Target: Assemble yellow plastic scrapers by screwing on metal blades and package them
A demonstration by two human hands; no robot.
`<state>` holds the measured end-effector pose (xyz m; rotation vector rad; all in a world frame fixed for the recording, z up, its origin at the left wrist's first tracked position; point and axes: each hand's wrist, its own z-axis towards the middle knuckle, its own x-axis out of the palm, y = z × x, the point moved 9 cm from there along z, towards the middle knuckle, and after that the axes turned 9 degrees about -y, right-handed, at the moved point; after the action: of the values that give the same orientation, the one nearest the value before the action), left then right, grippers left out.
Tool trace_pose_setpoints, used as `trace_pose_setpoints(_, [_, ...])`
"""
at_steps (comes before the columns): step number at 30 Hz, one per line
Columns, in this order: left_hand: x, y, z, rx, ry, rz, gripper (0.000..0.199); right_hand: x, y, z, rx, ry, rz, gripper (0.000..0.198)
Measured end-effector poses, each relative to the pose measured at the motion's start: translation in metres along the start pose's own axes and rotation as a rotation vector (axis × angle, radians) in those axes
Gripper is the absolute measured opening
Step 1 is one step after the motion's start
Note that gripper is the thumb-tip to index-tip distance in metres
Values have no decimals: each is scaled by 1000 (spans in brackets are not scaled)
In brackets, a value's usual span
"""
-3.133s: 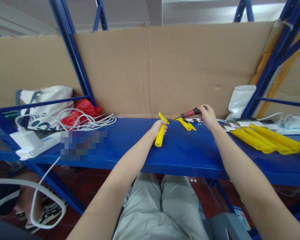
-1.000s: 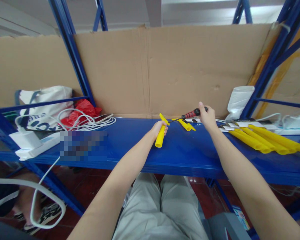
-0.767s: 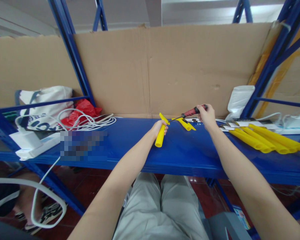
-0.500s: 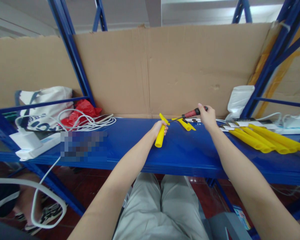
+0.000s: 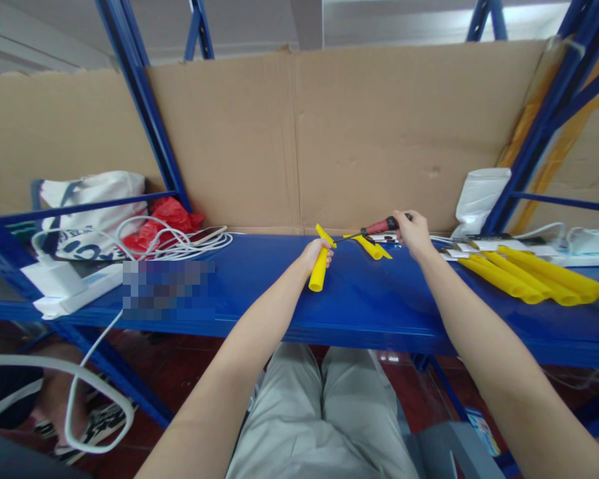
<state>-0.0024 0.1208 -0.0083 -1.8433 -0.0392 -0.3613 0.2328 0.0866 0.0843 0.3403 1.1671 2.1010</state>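
Note:
My left hand (image 5: pixel 317 255) is wrapped round a yellow tube (image 5: pixel 318 275) with an angled flap at its far end, held over the blue shelf (image 5: pixel 259 279). In my right hand (image 5: pixel 413 233) is a screwdriver (image 5: pixel 379 227) with a red and black handle. Its thin shaft points left, and the tip meets the yellow piece beside my left fingers; the exact contact is too small to make out. Behind the shaft, another yellow tube (image 5: pixel 368 249) with a pointed flap lies on the shelf.
Several yellow tubes (image 5: pixel 524 279) lie side by side at the right. White cables (image 5: pixel 180 241), a red plastic bag (image 5: pixel 162 223), a cloth bag (image 5: pixel 97 213) and a power strip (image 5: pixel 74 296) occupy the left. Cardboard (image 5: pixel 299 146) stands along the back. Another person's leg (image 5: pixel 60 386) shows lower left.
My right hand and the screwdriver handle have shifted very slightly left, with the fingers turned a little on the handle. My left hand keeps its hold on the tube.

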Motion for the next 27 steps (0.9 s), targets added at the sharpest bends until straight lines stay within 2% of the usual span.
trace_pose_setpoints(2, [-1, -1, 0, 1, -8, -5, 9, 2, -3, 2, 3, 10, 24, 28])
trace_pose_setpoints(11, [-1, -1, 2, 23, -14, -3, 12, -5, 0, 12, -170, -81, -111, 26])
trace_pose_setpoints(20, [-1, -4, -1, 52, -40, 18, 11, -7, 7, 4, -100, -86, -201, 10])
trace_pose_setpoints(23, [5, -5, -4, 62, 5, 27, 10, 2, 2, 0, -50, -1, -187, 10])
trace_pose_setpoints(27, [12, -6, -8, 84, 54, 29, 14, 26, -11, -17, 79, 320, -163, 16])
